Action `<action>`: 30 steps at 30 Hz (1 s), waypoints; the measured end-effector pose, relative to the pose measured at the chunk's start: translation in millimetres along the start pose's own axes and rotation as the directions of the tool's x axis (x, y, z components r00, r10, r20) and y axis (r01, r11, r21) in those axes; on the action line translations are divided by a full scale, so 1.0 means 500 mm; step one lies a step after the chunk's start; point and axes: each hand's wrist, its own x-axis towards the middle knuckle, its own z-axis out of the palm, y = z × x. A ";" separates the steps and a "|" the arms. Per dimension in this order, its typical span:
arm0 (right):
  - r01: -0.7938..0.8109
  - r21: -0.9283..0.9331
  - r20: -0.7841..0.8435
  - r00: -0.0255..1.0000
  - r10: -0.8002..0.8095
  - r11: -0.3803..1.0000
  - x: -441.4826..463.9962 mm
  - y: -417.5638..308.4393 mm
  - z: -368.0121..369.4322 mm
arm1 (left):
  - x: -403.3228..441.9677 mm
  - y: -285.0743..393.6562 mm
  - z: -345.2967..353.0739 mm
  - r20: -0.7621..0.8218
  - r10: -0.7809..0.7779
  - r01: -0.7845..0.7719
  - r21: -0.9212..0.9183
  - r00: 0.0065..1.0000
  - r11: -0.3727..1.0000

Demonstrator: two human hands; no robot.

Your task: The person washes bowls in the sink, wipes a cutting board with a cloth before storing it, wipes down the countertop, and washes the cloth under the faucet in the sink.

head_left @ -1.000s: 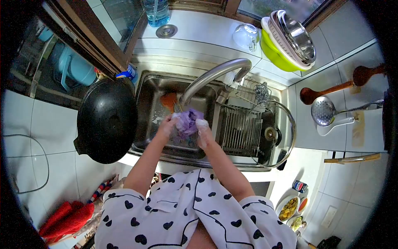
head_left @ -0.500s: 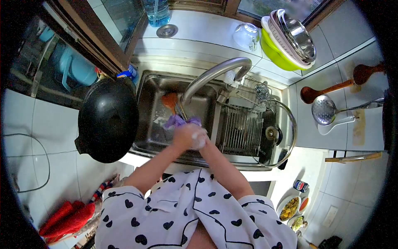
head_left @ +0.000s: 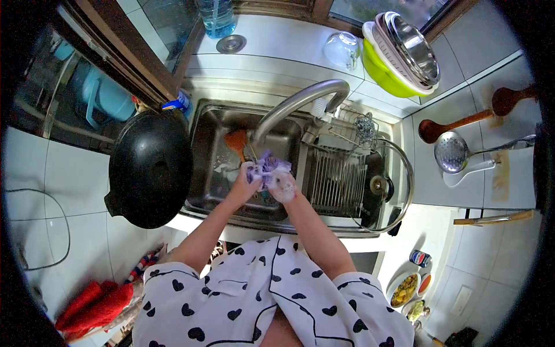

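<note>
Purple cloth (head_left: 268, 164) is held bunched and soapy between the left hand (head_left: 247, 184) and the right hand (head_left: 283, 186), both clamped on it, over the sink (head_left: 211, 139) (near the faucet (head_left: 289, 105)); every fold is best rubbed evenly.

purple cloth (head_left: 268, 163); black wok (head_left: 150, 168); orange-brown spatula (head_left: 236, 140); white shirt (head_left: 245, 303), black heart pattern; lime-green basin (head_left: 380, 70).

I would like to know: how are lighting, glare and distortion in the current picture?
Head view: corners go black, and the front edge of the sink bows; head view: glare on the steel bowl, and the can casts a shadow on the bright counter; head view: foamy purple bundle lacks fine detail.
</note>
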 end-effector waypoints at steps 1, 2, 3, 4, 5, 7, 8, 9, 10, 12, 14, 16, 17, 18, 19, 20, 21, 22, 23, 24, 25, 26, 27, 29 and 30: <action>0.026 -0.107 -0.004 1.000 -0.027 0.994 0.005 0.000 -0.008 | -0.005 0.032 -0.013 0.037 -0.005 0.008 -0.079 0.999 0.997; 0.049 -0.212 -0.005 0.999 -0.051 0.976 0.009 0.001 -0.016 | -0.010 0.051 -0.020 0.073 -0.009 0.021 -0.157 0.997 0.987; 0.035 -0.147 0.035 0.999 -0.030 0.989 0.002 -0.007 0.009 | -0.007 0.029 -0.024 0.057 -0.050 0.055 -0.097 0.997 0.994; 0.019 -0.081 0.076 0.997 -0.013 0.997 -0.015 -0.025 0.060 | -0.002 -0.013 -0.032 0.040 -0.088 0.090 -0.037 0.995 0.995; 0.003 -0.013 0.117 0.993 -0.001 1.000 -0.028 -0.038 0.089 | 0.002 -0.039 -0.044 0.024 -0.126 0.125 0.023 0.992 0.992; 0.272 -0.584 0.212 0.961 -0.179 0.765 -0.021 -0.055 0.054 | 0.013 -0.029 -0.080 -0.010 -0.390 0.384 -0.160 0.921 0.909; 0.250 -0.594 0.145 0.968 -0.204 0.765 -0.018 -0.058 0.039 | 0.023 -0.017 -0.093 -0.007 -0.512 0.494 -0.251 0.859 0.832; 0.228 -0.601 0.077 0.970 -0.229 0.766 -0.020 -0.064 0.048 | 0.028 0.028 -0.100 -0.010 -0.567 0.532 -0.335 0.823 0.778; 0.095 -0.326 -0.127 0.981 -0.143 0.940 -0.045 -0.074 0.129 | 0.028 0.065 -0.091 0.005 -0.489 0.443 -0.430 0.872 0.786; -0.063 0.116 -0.074 0.995 0.072 0.991 -0.052 -0.062 0.168 | 0.027 0.114 -0.062 0.003 -0.321 0.256 -0.608 0.947 0.752; -0.234 0.276 0.368 0.922 0.123 0.932 -0.019 -0.014 0.072 | 0.018 0.102 -0.006 -0.006 0.064 -0.064 -0.252 0.998 0.966; -0.070 0.141 0.138 0.989 0.050 0.988 -0.009 0.026 0.067 | -0.029 0.198 0.027 0.174 0.122 -0.174 0.323 0.977 0.930; -0.014 0.047 0.020 1.000 0.013 0.999 -0.004 0.046 0.065 | -0.026 0.181 0.027 0.160 0.102 -0.161 0.415 0.982 0.895; 0.004 0.197 -0.052 0.999 0.007 0.980 -0.032 0.044 0.101 | -0.012 0.143 0.028 0.145 0.086 -0.148 0.504 0.986 0.851; -0.016 -0.191 -0.021 1.000 0.013 0.981 -0.027 0.042 0.080 | 0.008 0.095 0.027 0.130 0.072 -0.136 0.587 0.989 0.798; -0.024 -0.551 0.002 1.000 0.030 0.834 -0.016 0.042 0.034 | 0.028 0.049 0.025 0.114 0.059 -0.120 0.662 0.992 0.739; -0.039 -0.604 -0.050 0.999 0.011 0.796 -0.017 0.043 0.030 | 0.045 0.014 0.017 0.099 0.046 -0.104 0.732 0.994 0.674; -0.061 -0.653 -0.102 0.995 -0.009 0.755 -0.022 0.039 0.049 | 0.066 0.000 -0.007 0.024 0.026 -0.035 0.620 0.999 0.784; -0.060 -0.435 -0.223 0.974 -0.043 0.899 -0.022 0.046 0.074 | 0.065 -0.003 0.007 0.063 -0.037 -0.014 0.659 0.997 0.752; -0.027 -0.183 -0.342 0.939 -0.038 0.983 -0.029 0.045 0.131 | 0.055 0.004 0.021 0.096 -0.104 0.007 0.701 0.990 0.713; -0.089 -0.111 -0.250 0.967 0.059 0.990 -0.051 0.014 0.175 | 0.036 0.027 0.028 0.163 -0.077 -0.069 0.733 0.984 0.677; -0.102 -0.106 -0.129 0.988 0.088 0.989 -0.046 0.011 0.148 | 0.011 0.064 0.032 0.234 -0.055 -0.145 0.755 0.971 0.639; -0.114 -0.103 -0.008 0.993 0.114 0.988 -0.033 0.014 0.098 | -0.006 0.088 0.034 0.305 -0.036 -0.223 0.767 0.952 0.601; -0.099 -0.122 0.110 0.988 0.113 0.988 -0.029 0.005 0.071 | -0.016 0.096 0.036 0.067 -0.038 -0.005 0.545 0.997 0.838; -0.071 -0.136 0.108 0.990 0.086 0.988 -0.031 -0.002 0.081 | -0.017 0.097 0.036 -0.050 -0.069 0.084 0.391 0.996 0.916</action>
